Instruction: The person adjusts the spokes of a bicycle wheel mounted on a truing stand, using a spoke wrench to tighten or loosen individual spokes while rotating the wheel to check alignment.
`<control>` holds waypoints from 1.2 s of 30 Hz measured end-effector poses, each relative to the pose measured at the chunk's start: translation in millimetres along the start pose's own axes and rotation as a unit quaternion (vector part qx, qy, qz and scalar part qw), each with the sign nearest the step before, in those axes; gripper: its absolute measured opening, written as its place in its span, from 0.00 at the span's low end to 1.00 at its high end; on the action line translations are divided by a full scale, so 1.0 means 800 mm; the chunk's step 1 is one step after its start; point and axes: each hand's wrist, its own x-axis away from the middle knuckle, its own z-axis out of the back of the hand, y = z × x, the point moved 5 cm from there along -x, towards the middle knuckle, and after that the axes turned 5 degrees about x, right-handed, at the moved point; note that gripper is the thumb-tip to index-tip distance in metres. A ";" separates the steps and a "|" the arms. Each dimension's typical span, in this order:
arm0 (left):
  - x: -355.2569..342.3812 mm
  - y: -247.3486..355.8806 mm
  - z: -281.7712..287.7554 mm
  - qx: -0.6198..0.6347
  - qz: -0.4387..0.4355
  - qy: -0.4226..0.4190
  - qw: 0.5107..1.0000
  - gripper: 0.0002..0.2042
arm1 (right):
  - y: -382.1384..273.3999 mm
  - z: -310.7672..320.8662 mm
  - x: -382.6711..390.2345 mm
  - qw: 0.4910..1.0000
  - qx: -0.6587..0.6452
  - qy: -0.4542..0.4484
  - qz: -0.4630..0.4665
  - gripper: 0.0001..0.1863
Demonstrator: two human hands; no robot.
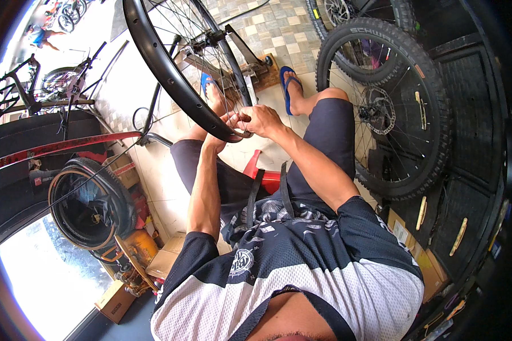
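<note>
In front of me a bare black bicycle wheel (173,79) stands upright in a metal truing stand (250,74) on a wooden base. No tyre is on its rim; thin spokes run to the dark hub. My left hand (228,123) is at the near end of the rim, partly hidden by it, fingers closed around the edge. Just to its right, my right hand (261,120) is closed in a pinch beside the rim and the spoke ends. Whatever its fingertips hold is too small and covered to make out.
A wheel with a knobbly tyre (384,108) leans against black drawers (466,113) on the right, another behind it. At left are a red bar (62,152), stacked tyres (85,204) and a cardboard box (115,301). A red stool (270,181) is under me. Another person (38,36) is far left.
</note>
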 end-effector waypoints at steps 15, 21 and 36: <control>0.009 0.033 -0.026 -0.233 -0.100 0.190 0.949 0.23 | 0.036 -0.019 -0.013 0.995 -0.097 -0.003 -0.016 0.15; -0.008 0.029 -0.004 -0.122 -0.113 0.233 0.958 0.19 | 0.051 0.002 -0.020 0.985 -0.136 0.081 -0.065 0.17; 0.035 0.070 -0.026 -0.080 -0.177 0.175 0.965 0.16 | 0.071 -0.032 -0.026 0.988 -0.130 0.011 -0.085 0.18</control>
